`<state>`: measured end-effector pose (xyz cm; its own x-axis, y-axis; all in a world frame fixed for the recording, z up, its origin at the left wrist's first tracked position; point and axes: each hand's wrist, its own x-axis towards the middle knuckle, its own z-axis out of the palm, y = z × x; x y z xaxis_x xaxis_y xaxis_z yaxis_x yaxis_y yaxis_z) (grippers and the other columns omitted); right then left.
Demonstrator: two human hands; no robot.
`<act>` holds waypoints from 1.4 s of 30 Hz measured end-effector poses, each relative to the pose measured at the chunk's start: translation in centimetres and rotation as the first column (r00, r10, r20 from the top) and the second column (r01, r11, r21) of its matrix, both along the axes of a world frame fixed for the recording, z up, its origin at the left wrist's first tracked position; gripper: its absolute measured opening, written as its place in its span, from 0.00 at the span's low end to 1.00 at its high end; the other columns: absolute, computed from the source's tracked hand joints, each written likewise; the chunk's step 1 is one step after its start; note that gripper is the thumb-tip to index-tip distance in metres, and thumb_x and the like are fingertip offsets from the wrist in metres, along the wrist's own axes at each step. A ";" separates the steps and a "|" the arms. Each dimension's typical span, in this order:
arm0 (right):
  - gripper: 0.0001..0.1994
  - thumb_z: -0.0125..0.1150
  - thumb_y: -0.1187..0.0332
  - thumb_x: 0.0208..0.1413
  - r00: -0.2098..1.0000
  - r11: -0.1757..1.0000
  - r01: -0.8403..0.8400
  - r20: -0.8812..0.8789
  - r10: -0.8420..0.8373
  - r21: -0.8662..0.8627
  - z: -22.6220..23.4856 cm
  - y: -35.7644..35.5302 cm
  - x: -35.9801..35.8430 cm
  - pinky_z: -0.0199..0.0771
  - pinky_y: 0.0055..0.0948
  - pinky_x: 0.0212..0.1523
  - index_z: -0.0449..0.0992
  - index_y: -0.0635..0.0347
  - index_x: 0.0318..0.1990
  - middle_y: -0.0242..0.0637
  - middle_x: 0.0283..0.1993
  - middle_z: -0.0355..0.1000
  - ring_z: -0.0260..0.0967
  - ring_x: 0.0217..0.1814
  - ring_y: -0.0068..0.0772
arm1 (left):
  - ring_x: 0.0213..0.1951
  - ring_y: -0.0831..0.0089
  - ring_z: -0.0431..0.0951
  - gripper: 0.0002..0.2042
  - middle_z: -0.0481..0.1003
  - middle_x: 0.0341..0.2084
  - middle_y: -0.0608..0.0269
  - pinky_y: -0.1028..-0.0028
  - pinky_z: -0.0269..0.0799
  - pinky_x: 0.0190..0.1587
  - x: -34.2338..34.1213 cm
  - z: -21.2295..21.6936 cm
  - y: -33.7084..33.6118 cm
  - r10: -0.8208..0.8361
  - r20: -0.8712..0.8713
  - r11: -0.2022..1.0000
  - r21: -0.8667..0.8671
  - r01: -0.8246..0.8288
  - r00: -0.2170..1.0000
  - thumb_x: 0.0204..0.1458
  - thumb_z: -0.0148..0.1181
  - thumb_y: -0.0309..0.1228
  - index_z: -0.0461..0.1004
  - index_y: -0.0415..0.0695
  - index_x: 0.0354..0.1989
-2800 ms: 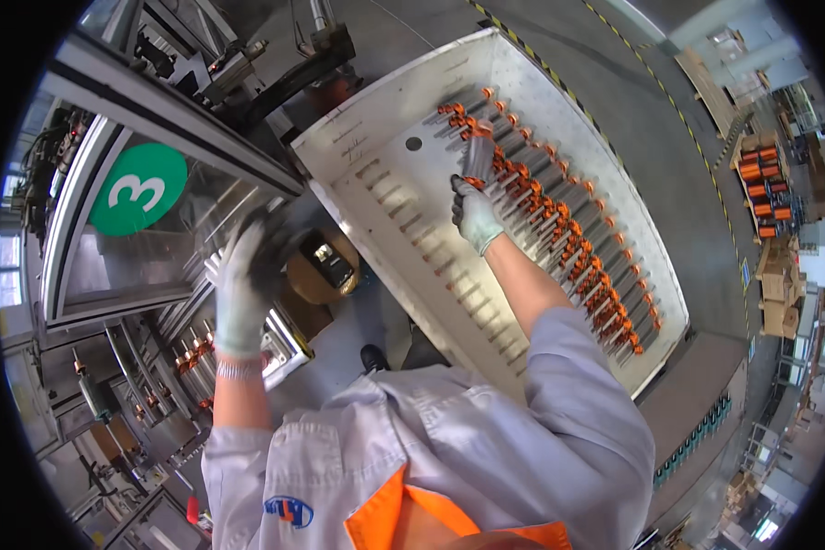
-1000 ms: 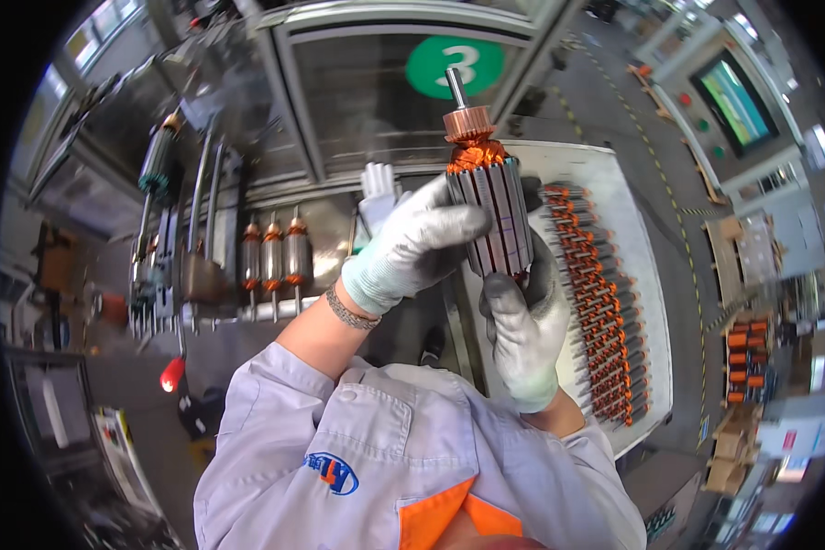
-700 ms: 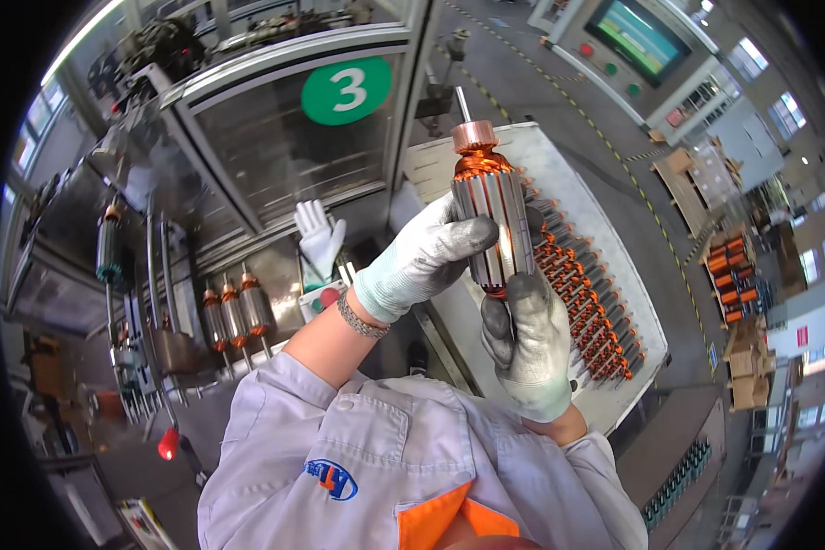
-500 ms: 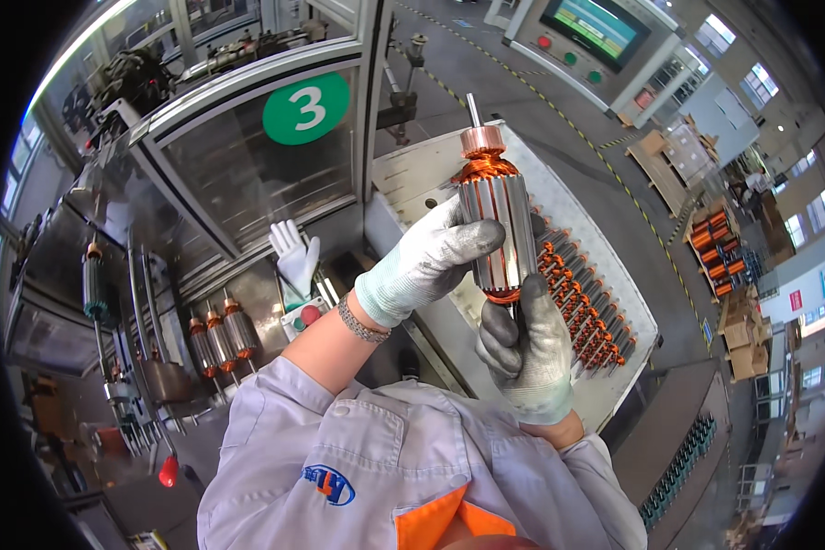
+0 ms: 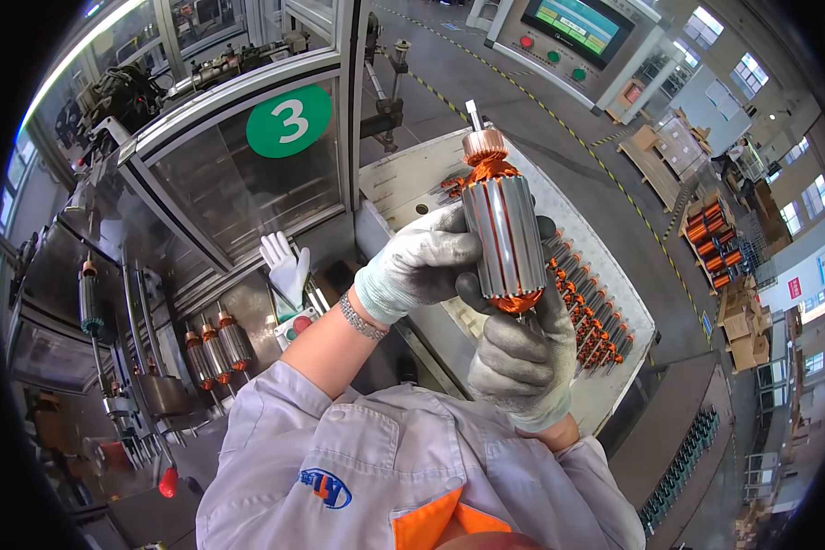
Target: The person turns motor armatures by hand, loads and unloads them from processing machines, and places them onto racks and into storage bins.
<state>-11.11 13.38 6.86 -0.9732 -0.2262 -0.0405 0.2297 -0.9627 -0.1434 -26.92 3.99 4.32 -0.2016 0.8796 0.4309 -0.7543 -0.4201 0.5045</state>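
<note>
A motor armature (image 5: 504, 234) with a slotted steel core, orange copper windings and a copper commutator is held up before me, shaft end pointing away and tilted slightly left. My left hand (image 5: 429, 252), in a grey-white work glove, grips the core from its left side. My right hand (image 5: 522, 357), gloved the same way, wraps round the lower end from below, thumb and fingers at the core's sides. Behind the armature, a white bin (image 5: 605, 247) holds rows of similar armatures (image 5: 591, 307).
At left stands a machine with a framed clear door (image 5: 257, 165). Several armatures (image 5: 218, 348) rest beside it, near a spare glove (image 5: 286, 266) and a button box (image 5: 295, 327). A red-knobbed lever (image 5: 168, 482) sticks out lower left. A control panel (image 5: 568, 41) stands far off, and a green-toothed rack (image 5: 678, 472) lies lower right.
My right hand has moved its fingers further round the armature's lower end. My left thumb has slid back toward the core's left edge, and the armature has turned a little.
</note>
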 end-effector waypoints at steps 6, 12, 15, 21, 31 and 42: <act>0.33 0.40 0.36 0.64 0.981 0.898 0.090 0.118 -0.155 0.430 0.0 -0.4 0.2 0.47 0.20 0.10 0.68 0.58 0.58 0.25 0.13 0.53 0.45 0.08 0.17 | 0.55 0.68 0.74 0.36 0.72 0.52 0.59 0.65 0.69 0.60 0.7 -0.6 -0.5 0.193 -0.081 0.976 -0.082 -0.200 0.978 0.48 0.72 0.40 0.62 0.39 0.63; 0.27 0.42 0.40 0.66 0.928 0.559 0.222 0.002 -0.372 0.799 -0.7 -1.9 -0.1 0.45 0.20 0.12 0.69 0.56 0.49 0.26 0.15 0.53 0.42 0.09 0.17 | 0.48 0.76 0.73 0.32 0.71 0.46 0.66 0.71 0.71 0.52 1.0 -0.5 -0.1 0.342 -0.249 0.906 -0.168 -0.388 0.906 0.50 0.70 0.42 0.64 0.41 0.60; 0.29 0.43 0.39 0.66 0.940 0.654 0.215 0.028 -0.340 0.725 -0.7 -1.8 -0.1 0.45 0.19 0.12 0.69 0.58 0.52 0.24 0.15 0.52 0.42 0.09 0.16 | 0.49 0.76 0.73 0.32 0.71 0.47 0.66 0.71 0.70 0.53 0.9 -0.4 0.0 0.335 -0.243 0.913 -0.156 -0.377 0.910 0.51 0.69 0.43 0.64 0.41 0.60; 0.39 0.44 0.38 0.64 0.975 0.900 0.187 0.039 -0.219 0.394 -0.6 -0.7 -0.4 0.48 0.17 0.11 0.63 0.73 0.60 0.21 0.13 0.51 0.45 0.08 0.13 | 0.53 0.73 0.73 0.31 0.72 0.51 0.63 0.69 0.70 0.57 0.4 0.3 0.1 0.200 -0.195 0.961 -0.153 -0.231 0.960 0.55 0.66 0.43 0.63 0.42 0.63; 0.40 0.39 0.36 0.64 0.966 0.957 -0.198 -0.211 0.153 -0.212 -2.0 1.7 -1.5 0.49 0.17 0.06 0.65 0.74 0.56 0.21 0.10 0.56 0.50 0.04 0.12 | 0.63 0.56 0.68 0.34 0.68 0.60 0.48 0.56 0.61 0.67 -1.0 -0.3 1.8 -0.089 0.079 0.996 0.015 0.088 0.993 0.50 0.66 0.30 0.59 0.38 0.66; 0.28 0.34 0.47 0.69 0.937 0.934 -0.266 -0.290 0.194 -0.237 -2.9 2.6 -2.7 0.50 0.17 0.04 0.67 0.69 0.42 0.19 0.07 0.56 0.53 0.03 0.13 | 0.57 0.69 0.71 0.35 0.71 0.54 0.60 0.65 0.64 0.62 -0.4 -1.1 3.7 0.134 -0.001 0.990 -0.042 -0.134 0.991 0.49 0.71 0.38 0.63 0.39 0.63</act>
